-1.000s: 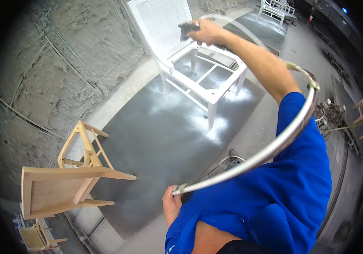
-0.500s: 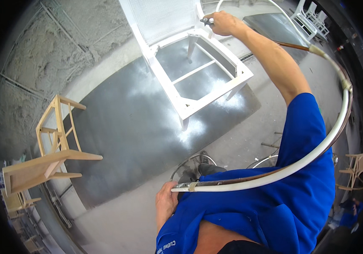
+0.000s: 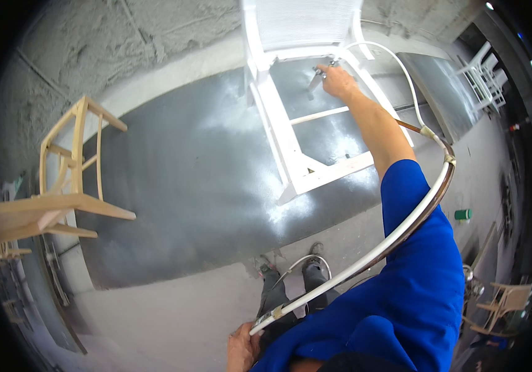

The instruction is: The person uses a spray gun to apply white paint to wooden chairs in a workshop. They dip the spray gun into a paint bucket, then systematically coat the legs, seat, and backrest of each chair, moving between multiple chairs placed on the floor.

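Observation:
A white chair frame [image 3: 278,121] with an open seat and a woven-looking back stands on a dark grey sheet [image 3: 173,167] dusted with white. Over the rear of its seat opening, my right hand [image 3: 340,83] grips a small metal spray gun [image 3: 317,78]. From the gun a white hose [image 3: 396,234], bound with tape to a brown one, loops past my right arm and across my body. Down by my waist, my left hand [image 3: 240,348] is closed around the hose end of that bundle; its fingers are partly hidden.
An unpainted wooden chair [image 3: 80,146] lies tipped at the left edge of the sheet. White chairs [image 3: 484,80] stand far right beside another grey panel [image 3: 439,93]. A green can [image 3: 462,214] sits on the floor at right. Hose loops lie around my feet [image 3: 314,268].
My right hand with the spray gun has moved from beside the chair's right back post to over the seat opening. The view has shifted, showing more of my legs. My left hand keeps its hold.

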Demonstrator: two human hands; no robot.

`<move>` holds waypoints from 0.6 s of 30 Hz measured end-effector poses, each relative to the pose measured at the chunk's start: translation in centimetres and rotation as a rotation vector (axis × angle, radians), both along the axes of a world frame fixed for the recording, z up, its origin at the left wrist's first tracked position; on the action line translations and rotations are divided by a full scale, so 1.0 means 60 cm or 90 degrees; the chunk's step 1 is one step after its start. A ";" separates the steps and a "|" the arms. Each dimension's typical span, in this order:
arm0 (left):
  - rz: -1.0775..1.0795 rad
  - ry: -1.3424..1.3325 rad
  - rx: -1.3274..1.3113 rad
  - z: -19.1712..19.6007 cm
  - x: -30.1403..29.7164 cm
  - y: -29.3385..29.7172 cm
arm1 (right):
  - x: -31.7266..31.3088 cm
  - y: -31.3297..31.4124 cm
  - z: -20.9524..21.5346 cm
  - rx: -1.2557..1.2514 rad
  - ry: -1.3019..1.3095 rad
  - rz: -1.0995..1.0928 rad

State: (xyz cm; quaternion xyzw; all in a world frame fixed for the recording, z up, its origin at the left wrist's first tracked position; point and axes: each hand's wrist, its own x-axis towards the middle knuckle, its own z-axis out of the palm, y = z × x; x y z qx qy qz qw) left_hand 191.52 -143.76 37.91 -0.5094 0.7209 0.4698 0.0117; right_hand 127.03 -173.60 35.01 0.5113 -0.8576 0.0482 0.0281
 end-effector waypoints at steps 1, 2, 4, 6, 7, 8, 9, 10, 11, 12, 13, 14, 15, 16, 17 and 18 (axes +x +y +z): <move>0.022 -0.010 0.028 -0.001 -0.001 0.013 | -0.007 -0.018 -0.018 0.001 -0.019 0.016; 0.041 -0.019 0.058 -0.003 -0.007 0.025 | -0.009 -0.033 -0.032 0.013 -0.027 0.053; 0.021 0.014 0.055 -0.004 -0.029 0.042 | -0.014 -0.044 -0.038 0.060 -0.038 0.088; -0.026 0.030 0.003 -0.009 -0.064 0.052 | -0.017 -0.046 -0.012 0.082 -0.072 0.138; -0.048 0.045 0.019 -0.012 -0.083 0.057 | -0.021 -0.037 0.011 0.110 -0.107 0.131; -0.041 0.069 0.032 -0.009 -0.102 0.068 | -0.027 -0.028 0.042 0.117 -0.015 0.205; -0.033 0.095 0.036 -0.010 -0.125 0.077 | -0.033 -0.009 0.075 0.068 -0.009 0.207; -0.022 0.120 0.036 -0.011 -0.150 0.088 | -0.049 0.016 0.119 0.077 0.012 0.250; -0.033 0.174 -0.003 -0.013 -0.179 0.101 | -0.065 0.044 0.161 0.086 0.043 0.221; -0.019 0.207 -0.020 -0.012 -0.211 0.121 | -0.080 0.076 0.200 0.081 0.067 0.213; -0.003 0.243 -0.044 -0.010 -0.249 0.146 | -0.100 0.117 0.236 0.099 -0.045 0.115; 0.012 0.280 -0.080 -0.007 -0.286 0.169 | -0.118 0.164 0.268 0.119 -0.160 0.019; 0.040 0.275 -0.085 -0.008 -0.324 0.185 | -0.132 0.200 0.290 0.143 -0.207 0.021; 0.056 0.280 -0.116 -0.005 -0.361 0.202 | -0.136 0.231 0.293 0.107 -0.258 0.033; 0.087 0.282 -0.079 -0.005 -0.395 0.214 | -0.138 0.261 0.290 0.070 -0.309 0.043; 0.066 0.269 -0.138 -0.004 -0.429 0.225 | -0.146 0.285 0.295 0.033 -0.356 0.057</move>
